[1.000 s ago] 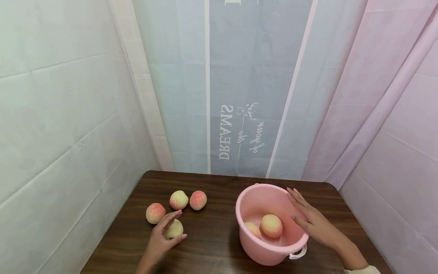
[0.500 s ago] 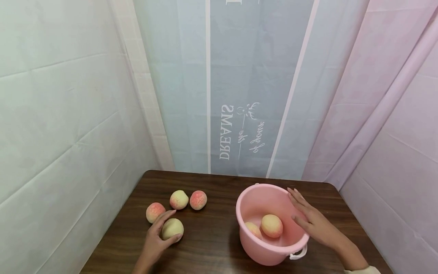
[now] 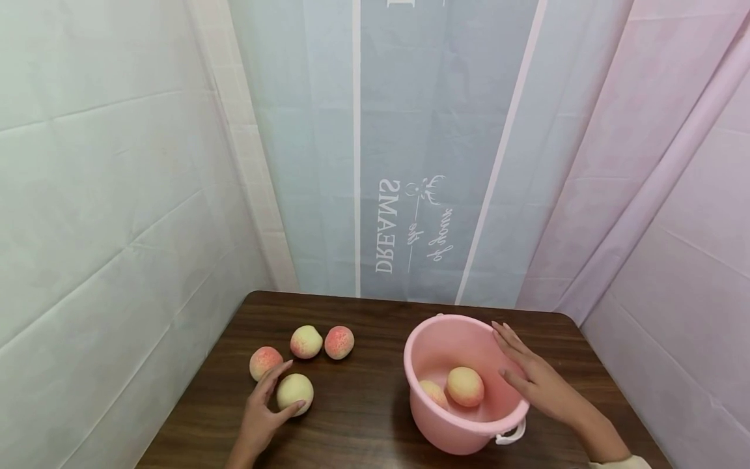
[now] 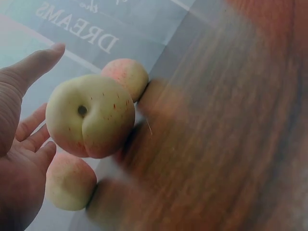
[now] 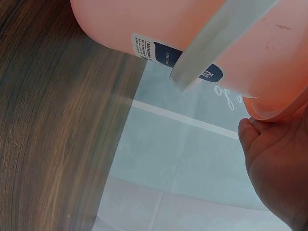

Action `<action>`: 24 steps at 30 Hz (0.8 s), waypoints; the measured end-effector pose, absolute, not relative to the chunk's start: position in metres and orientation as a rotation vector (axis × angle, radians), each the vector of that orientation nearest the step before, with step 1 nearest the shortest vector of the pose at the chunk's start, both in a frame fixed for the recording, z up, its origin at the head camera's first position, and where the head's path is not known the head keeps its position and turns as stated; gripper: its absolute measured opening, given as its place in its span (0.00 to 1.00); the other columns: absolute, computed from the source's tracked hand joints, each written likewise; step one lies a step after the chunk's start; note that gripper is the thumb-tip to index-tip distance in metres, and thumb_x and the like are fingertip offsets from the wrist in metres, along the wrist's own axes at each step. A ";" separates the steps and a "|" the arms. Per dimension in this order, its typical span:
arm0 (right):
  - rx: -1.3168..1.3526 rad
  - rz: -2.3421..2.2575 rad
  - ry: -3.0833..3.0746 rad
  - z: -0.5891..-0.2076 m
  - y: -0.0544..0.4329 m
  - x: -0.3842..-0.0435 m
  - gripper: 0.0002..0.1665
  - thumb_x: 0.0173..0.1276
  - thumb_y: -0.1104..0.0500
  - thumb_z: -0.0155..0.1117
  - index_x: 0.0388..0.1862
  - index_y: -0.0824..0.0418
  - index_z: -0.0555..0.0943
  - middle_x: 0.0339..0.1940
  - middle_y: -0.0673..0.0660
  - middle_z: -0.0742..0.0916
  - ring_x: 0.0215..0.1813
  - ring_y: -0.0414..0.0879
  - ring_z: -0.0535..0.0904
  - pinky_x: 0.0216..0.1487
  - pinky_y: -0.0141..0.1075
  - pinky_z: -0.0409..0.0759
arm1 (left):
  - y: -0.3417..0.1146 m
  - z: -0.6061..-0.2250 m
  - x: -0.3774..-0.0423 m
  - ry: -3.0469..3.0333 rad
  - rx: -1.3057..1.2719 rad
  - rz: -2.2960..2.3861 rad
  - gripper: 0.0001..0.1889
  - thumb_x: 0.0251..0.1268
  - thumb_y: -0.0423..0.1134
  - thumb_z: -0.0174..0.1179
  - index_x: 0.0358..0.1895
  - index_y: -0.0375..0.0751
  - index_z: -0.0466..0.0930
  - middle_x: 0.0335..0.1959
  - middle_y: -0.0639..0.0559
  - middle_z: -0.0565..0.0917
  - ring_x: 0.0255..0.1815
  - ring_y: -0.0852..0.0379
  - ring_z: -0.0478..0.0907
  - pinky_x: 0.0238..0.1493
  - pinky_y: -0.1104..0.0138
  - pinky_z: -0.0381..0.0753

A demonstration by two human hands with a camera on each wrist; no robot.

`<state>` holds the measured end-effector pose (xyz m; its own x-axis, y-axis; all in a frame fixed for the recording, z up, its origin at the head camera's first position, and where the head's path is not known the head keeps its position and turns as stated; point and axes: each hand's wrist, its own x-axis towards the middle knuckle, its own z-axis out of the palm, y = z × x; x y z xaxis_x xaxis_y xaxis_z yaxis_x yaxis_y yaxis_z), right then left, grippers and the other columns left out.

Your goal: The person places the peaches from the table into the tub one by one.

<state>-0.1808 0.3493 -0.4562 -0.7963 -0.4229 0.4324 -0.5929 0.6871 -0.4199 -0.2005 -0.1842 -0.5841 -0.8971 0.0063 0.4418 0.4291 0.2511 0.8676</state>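
A pale yellow peach [image 3: 295, 394] sits on the table, its stem hollow showing in the left wrist view. My left hand [image 3: 258, 417] is spread loosely beside it, thumb near its front, fingers behind its left side. In the left wrist view a gap separates the thumb from this peach [image 4: 91, 118]. A pink bucket [image 3: 417, 352] holds two peaches, one [image 3: 465, 387] in plain view and another [image 3: 432, 393] partly hidden by the near wall. My right hand [image 3: 539, 384] rests at the bucket's right rim, fingers extended, thumb over the inside.
Behind the left hand lie a reddish peach [image 3: 265, 363], a yellow-and-red peach [image 3: 306, 342] and a red peach [image 3: 339, 342]. A white handle [image 3: 511, 434] hangs at the bucket's near right. The dark wooden table [image 3: 363, 423] ends at a printed curtain [image 3: 422, 130].
My left hand has drawn back slightly down and left, uncovering more of the pale peach. The right hand and the bucket have stayed in place.
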 end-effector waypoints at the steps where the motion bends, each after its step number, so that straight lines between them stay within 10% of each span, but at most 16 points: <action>1: 0.803 0.796 -2.600 -0.457 0.349 -0.181 0.37 0.72 0.63 0.63 0.77 0.68 0.64 0.83 0.55 0.60 0.82 0.32 0.39 0.70 0.15 0.43 | -0.185 -0.585 -0.201 -2.180 -0.398 -1.681 0.42 0.47 0.31 0.80 0.70 0.44 0.74 0.68 0.45 0.74 0.70 0.72 0.64 0.68 0.82 0.59; 24: 0.799 0.811 -2.592 -0.456 0.348 -0.181 0.36 0.72 0.64 0.63 0.76 0.72 0.65 0.83 0.56 0.60 0.82 0.32 0.39 0.70 0.15 0.43 | -0.189 -0.594 -0.202 -2.204 -0.324 -1.711 0.41 0.50 0.32 0.79 0.71 0.42 0.72 0.69 0.39 0.74 0.65 0.74 0.68 0.63 0.80 0.68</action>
